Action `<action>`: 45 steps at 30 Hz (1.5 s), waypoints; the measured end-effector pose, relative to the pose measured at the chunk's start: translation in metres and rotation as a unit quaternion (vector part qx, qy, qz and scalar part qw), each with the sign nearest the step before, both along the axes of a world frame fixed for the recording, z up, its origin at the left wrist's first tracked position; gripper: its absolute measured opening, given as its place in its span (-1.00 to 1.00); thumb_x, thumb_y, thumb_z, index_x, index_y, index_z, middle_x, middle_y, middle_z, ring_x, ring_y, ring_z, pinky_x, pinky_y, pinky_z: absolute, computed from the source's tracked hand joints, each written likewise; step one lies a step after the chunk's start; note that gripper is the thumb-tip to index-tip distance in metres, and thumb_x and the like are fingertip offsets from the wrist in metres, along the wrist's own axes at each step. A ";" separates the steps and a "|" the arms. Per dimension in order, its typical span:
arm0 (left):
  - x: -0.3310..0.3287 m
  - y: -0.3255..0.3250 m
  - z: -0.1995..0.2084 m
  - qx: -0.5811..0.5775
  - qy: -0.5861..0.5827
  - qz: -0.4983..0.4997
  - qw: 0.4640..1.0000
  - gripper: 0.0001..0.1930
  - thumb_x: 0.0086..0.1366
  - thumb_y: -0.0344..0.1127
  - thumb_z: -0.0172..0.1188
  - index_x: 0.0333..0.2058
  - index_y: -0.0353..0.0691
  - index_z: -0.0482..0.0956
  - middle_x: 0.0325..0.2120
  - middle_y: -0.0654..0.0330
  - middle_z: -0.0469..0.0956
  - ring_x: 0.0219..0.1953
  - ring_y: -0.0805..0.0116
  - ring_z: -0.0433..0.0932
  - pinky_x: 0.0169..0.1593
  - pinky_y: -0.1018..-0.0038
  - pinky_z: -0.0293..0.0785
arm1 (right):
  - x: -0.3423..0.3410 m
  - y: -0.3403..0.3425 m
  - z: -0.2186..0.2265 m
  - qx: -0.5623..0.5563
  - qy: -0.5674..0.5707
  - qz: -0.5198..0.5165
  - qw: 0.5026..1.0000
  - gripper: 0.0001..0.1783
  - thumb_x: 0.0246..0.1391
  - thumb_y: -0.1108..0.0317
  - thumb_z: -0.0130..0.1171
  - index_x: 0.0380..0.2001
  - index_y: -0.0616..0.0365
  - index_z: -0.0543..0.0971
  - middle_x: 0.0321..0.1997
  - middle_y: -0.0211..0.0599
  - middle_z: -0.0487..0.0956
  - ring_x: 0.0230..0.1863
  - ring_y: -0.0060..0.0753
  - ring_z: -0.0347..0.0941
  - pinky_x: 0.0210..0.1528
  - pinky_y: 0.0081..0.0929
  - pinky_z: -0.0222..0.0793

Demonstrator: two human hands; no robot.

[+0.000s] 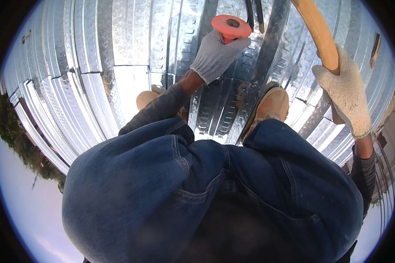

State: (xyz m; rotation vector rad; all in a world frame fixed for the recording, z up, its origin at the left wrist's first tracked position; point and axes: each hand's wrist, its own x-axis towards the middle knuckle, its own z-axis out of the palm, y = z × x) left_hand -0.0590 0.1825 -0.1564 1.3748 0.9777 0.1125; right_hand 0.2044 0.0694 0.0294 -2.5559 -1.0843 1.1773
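My left hand (217,57), in a pale knitted glove, is closed around a chisel (231,26) with a round red hand guard. The chisel's metal striking end points up through the guard, and its tip is hidden below my hand. Out to the right, my gloved right hand (347,94) grips a wooden tool handle (316,27). That handle runs up past the top edge, so the tool's head is out of view. Two thin dark rods (254,16) stand just beyond the chisel guard.
Ribbed, embossed metal decking sheets (131,39) lie under me, with an overlapping seam across them. My tan boots (271,105) rest on the sheets, below my bent knees in jeans. Greenery (15,131) shows past the left edge; cables (385,184) hang at the right.
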 end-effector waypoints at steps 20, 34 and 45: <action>0.026 0.025 -0.027 -0.105 0.031 0.007 0.994 -0.63 0.36 0.00 0.55 -0.34 -0.19 0.67 -0.57 0.29 0.62 -0.54 0.54 0.63 -0.42 0.52 0.62 | -0.008 0.003 -0.024 0.018 0.006 0.019 1.000 -0.28 0.29 0.18 0.45 0.43 0.19 0.51 -0.46 -0.37 0.61 -0.59 -0.65 0.52 -0.52 -0.60 0.49; 0.025 0.022 -0.032 -0.075 0.026 -0.026 0.997 -0.55 0.33 -0.02 0.45 -0.10 -0.35 0.66 -0.50 0.18 0.71 -0.50 0.41 0.73 -0.39 0.45 0.69 | 0.045 0.022 -0.041 -0.048 -0.030 0.242 0.969 -0.30 0.30 0.22 0.32 0.45 0.21 0.46 -0.37 -0.30 0.60 -0.58 -0.59 0.56 -0.53 -0.53 0.47; 0.012 0.018 -0.036 -0.092 0.000 -0.004 0.996 -0.58 0.32 0.02 0.52 -0.21 -0.28 0.69 -0.52 0.26 0.66 -0.51 0.50 0.67 -0.37 0.50 0.61 | 0.013 0.027 -0.030 -0.114 0.057 0.197 0.972 -0.50 0.24 0.34 0.29 0.22 0.23 0.55 -0.42 -0.28 0.59 -0.58 -0.43 0.57 -0.52 -0.35 0.55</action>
